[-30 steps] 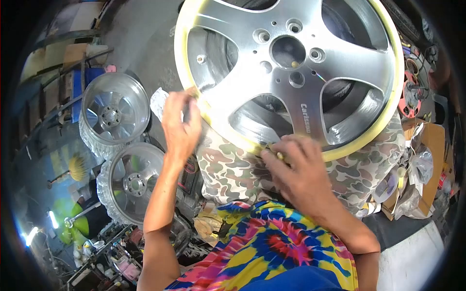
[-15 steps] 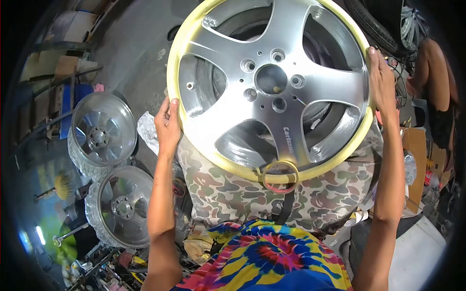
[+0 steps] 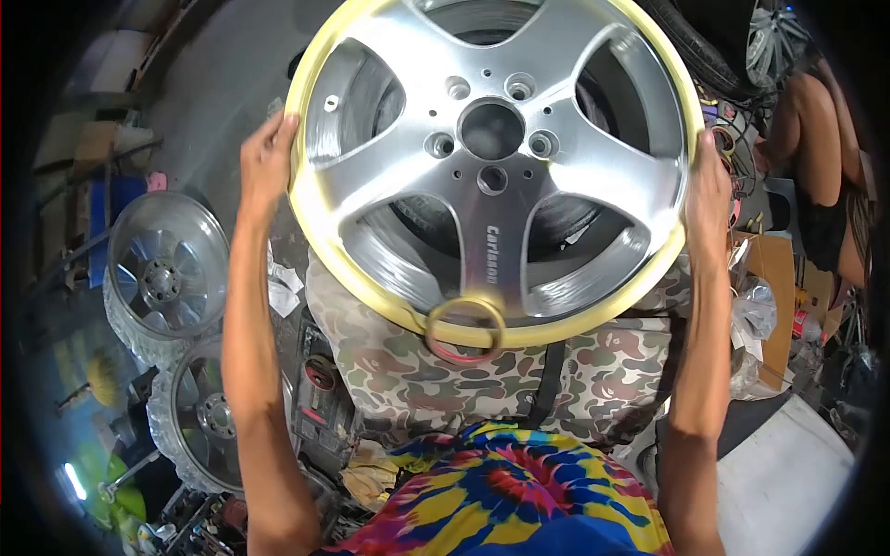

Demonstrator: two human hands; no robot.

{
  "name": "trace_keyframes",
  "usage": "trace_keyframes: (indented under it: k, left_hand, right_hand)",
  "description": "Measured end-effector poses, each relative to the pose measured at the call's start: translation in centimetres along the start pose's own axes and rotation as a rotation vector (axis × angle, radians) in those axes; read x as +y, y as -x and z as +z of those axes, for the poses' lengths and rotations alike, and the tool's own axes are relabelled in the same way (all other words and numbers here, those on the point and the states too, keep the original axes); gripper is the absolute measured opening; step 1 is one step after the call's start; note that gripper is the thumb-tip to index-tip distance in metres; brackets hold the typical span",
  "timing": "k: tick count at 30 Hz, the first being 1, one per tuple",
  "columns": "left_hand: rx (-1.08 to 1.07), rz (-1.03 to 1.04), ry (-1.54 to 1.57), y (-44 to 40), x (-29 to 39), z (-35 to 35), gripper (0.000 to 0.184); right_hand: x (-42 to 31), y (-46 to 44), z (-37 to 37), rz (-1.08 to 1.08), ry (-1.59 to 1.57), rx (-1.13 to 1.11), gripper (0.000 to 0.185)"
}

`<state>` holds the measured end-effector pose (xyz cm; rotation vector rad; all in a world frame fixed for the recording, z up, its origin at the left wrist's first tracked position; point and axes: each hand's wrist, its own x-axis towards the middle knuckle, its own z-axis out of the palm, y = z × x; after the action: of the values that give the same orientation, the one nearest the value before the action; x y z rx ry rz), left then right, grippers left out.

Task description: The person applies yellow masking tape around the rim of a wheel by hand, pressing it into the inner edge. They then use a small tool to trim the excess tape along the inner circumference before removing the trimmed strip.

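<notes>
A silver five-spoke wheel rim [image 3: 389,190] marked "Carlsson" fills the upper middle, its face toward me. Yellow masking tape [image 3: 593,320] runs round its outer lip. At the lower edge a roll of tape [image 3: 499,332] hangs against the lip, joined to the yellow band. My left hand [image 3: 267,169] grips the lip on the left side, thumb in front. On the opposite side my right hand [image 3: 708,195] is closed round the lip, its far fingers hidden. Camouflage fabric [image 3: 399,389] lies below the wheel, over my lap.
Two more wheel rims [image 3: 165,278] with plastic film stand at the left. A tire [image 3: 705,56] is at the upper right, near another person's bent leg [image 3: 816,139]. Cardboard [image 3: 774,296] lies at the right. A green fan [image 3: 107,486] is at the lower left.
The wheel has turned clockwise and shifted left, with the tape roll moving left along the bottom. My left hand has moved up and left; my right hand has slid lower.
</notes>
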<state>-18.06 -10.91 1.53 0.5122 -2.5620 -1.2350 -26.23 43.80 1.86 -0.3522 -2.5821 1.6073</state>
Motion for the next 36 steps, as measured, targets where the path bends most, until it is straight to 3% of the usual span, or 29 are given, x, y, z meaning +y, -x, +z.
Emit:
trace_keyframes:
  k: [5, 7, 11, 13, 15, 19, 21, 23, 26, 28, 29, 31, 34, 36]
  left_hand:
    - [-0.159, 0.195, -0.060, -7.8, 3.3, 1.1, 0.051]
    - [-0.175, 0.205, -0.119, -9.5, 5.3, 1.9, 0.052]
    - [-0.307, 0.281, -0.101, -9.7, 8.0, 2.8, 0.047]
    - [-0.313, 0.297, -0.138, -9.3, 8.5, 2.7, 0.048]
    - [-0.287, 0.304, -0.135, -8.9, 8.6, 2.6, 0.048]
    - [-0.245, 0.337, -0.202, -8.7, 8.4, 2.6, 0.047]
    - [-0.250, 0.299, -0.274, -8.4, 8.6, 2.2, 0.047]
    - [-0.235, 0.313, -0.307, -8.0, 8.6, 1.7, 0.046]
    - [-0.157, 0.357, -0.333, -6.4, 7.9, 0.3, 0.046]
    - [-0.101, 0.382, -0.339, -4.5, 6.8, -1.4, 0.047]
    - [-0.121, 0.288, -0.304, -3.2, 6.2, -2.7, 0.045]
    - [-0.146, 0.186, -0.279, -0.3, 5.6, -4.0, 0.043]
    - [-0.105, 0.109, -0.353, 4.6, 5.1, -5.1, 0.038]
    - [-0.061, 0.107, -0.353, 7.3, 4.9, -5.4, 0.029]
  right_hand:
    - [3.9, 9.6, 1.1, 0.034, -0.049, 0.220, 0.073]
    - [2.3, 13.9, 0.5, 0.246, -0.130, 0.137, 0.070]
    - [3.8, 16.9, -2.3, 0.154, 0.053, 0.046, 0.060]
    - [0.4, 16.3, -4.5, 0.136, 0.416, -0.167, 0.050]
    - [-2.6, 16.3, -4.2, -0.036, 0.446, -0.079, 0.039]
    - [-6.9, 16.9, 2.7, -0.413, 0.130, -0.357, 0.027]
    - [-7.9, 17.4, 7.7, -0.737, 0.122, -0.404, 0.021]
    - [-8.9, 18.8, 11.4, -0.801, 0.154, -0.532, 0.031]
    - [-9.0, 20.9, 16.6, -0.945, 0.311, -0.530, 0.036]
    - [-8.6, 21.4, 18.1, -0.975, 0.335, -0.534, 0.029]
    - [-8.5, 21.7, 18.6, -1.016, 0.369, -0.535, 0.023]
    - [-8.8, 21.8, 18.4, -0.989, 0.418, -0.624, 0.021]
    - [-9.1, 21.9, 17.7, -0.914, 0.375, -0.788, 0.035]
    - [-9.5, 22.5, 16.6, -0.625, 0.001, -0.846, 0.034]
